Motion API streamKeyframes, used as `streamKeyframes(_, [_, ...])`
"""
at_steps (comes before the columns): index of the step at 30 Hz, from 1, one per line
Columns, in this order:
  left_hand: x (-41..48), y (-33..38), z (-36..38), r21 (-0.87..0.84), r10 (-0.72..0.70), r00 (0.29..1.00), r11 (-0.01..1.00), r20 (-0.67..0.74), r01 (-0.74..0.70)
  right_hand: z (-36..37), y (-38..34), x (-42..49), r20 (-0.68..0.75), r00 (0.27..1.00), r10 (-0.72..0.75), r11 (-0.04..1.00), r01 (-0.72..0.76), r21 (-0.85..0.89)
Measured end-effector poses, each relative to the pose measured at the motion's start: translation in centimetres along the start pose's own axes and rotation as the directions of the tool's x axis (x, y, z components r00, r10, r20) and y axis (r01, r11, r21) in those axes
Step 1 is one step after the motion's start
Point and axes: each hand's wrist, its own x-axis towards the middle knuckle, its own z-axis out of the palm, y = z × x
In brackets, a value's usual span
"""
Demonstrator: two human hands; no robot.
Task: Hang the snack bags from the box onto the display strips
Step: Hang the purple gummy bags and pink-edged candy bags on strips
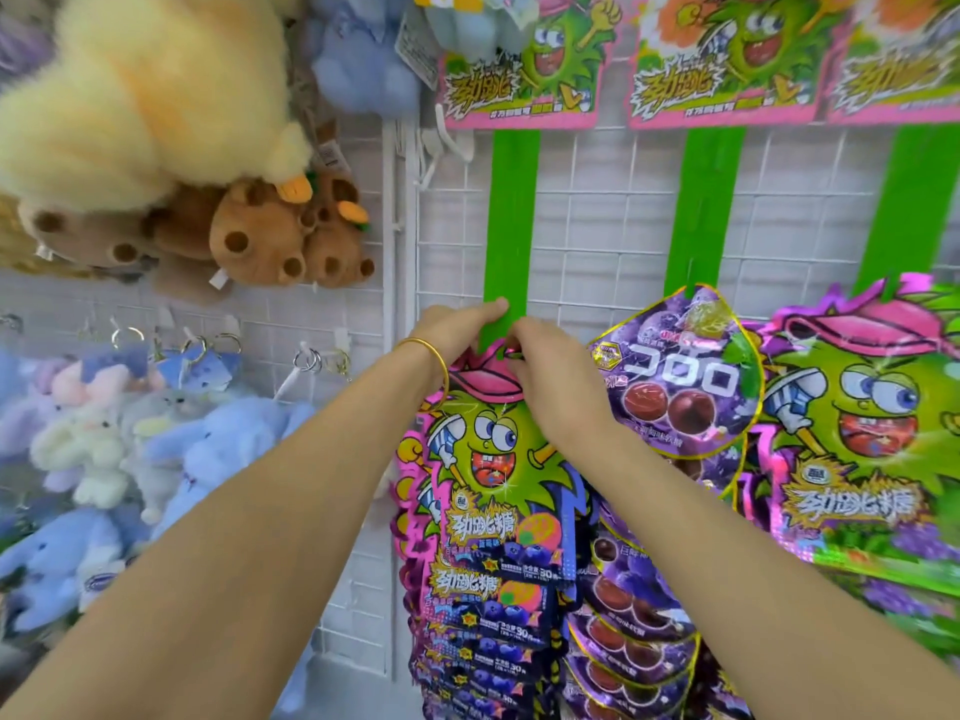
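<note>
A snack bag (485,459) with a green cartoon face and pink cap hangs at the top of a stack on the left green display strip (511,220). My left hand (460,330) pinches the strip just above the bag's top edge. My right hand (550,366) grips the bag's top at the strip. Below it several bags of the same kind overlap down the strip. The middle strip (701,210) carries purple grape gummy bags (680,376). The right strip (904,210) bears a larger green-face bag (872,433). The box is out of view.
A white wire grid panel (597,226) backs the strips. Pink header cards (524,65) top each strip. Brown plush toys (260,236) and a fluffy yellow one (156,85) hang at upper left; blue and white plush rabbits (156,449) hang lower left.
</note>
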Motion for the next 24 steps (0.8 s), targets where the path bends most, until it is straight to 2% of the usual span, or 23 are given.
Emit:
streamKeyframes(3, [-0.4,-0.4,-0.1,0.004,0.018,0.999,1.0,0.036,-0.018,0.7,0.2,-0.7,0.015,1.0,0.001,1.0,-0.001,-0.016])
streamKeyframes(6, [-1.4,-1.5,0.1,0.049,0.165,0.986,0.985,0.032,-0.167,1.3,0.3,-1.4,0.019,1.0,0.012,0.999,-0.011,-0.051])
streamKeyframes(9, [-3.3,-4.3,0.3,0.015,0.307,0.941,0.951,-0.139,-0.308,0.7,-0.1,-2.4,-0.055,0.998,0.0,0.988,-0.008,-0.156])
streamKeyframes(11, [-5.3,-6.9,0.1,0.033,0.387,0.88,0.919,-0.275,-0.393,-0.2,-0.4,-3.9,-0.184,0.982,-0.043,0.973,0.0,-0.23])
streamKeyframes(13, [-8.1,-9.8,-0.1,0.029,0.42,0.848,0.9,-0.322,-0.435,-0.6,-0.7,-6.6,-0.325,0.938,-0.122,0.982,0.067,-0.175])
streamKeyframes(15, [-11.3,-13.3,0.1,0.001,0.412,0.867,0.903,-0.279,-0.429,-0.1,-1.1,-11.2,-0.371,0.917,-0.147,0.988,0.155,-0.011])
streamKeyframes(16, [-13.0,-15.6,0.5,0.002,0.385,0.895,0.919,-0.227,-0.395,0.8,-1.3,-14.1,-0.338,0.929,-0.151,0.981,0.183,0.065])
streamKeyframes(18, [-16.2,-20.4,1.2,0.043,0.293,0.951,0.956,-0.1,-0.29,4.1,-1.2,-20.3,-0.163,0.976,-0.144,0.973,0.169,0.154])
streamKeyframes(20, [-18.6,-25.3,1.6,0.092,0.158,0.987,0.983,0.027,-0.16,8.1,-0.7,-26.2,0.151,0.988,-0.023,0.973,-0.012,0.229])
streamKeyframes(22, [-20.2,-28.8,1.6,0.176,0.033,0.989,0.983,0.147,-0.059,12.1,0.2,-31.4,0.416,0.902,0.118,0.968,-0.198,0.153])
streamKeyframes(24, [-20.9,-30.6,1.5,0.266,-0.058,0.965,0.964,0.256,-0.012,15.4,1.0,-36.0,0.652,0.715,0.253,0.92,-0.385,0.066])
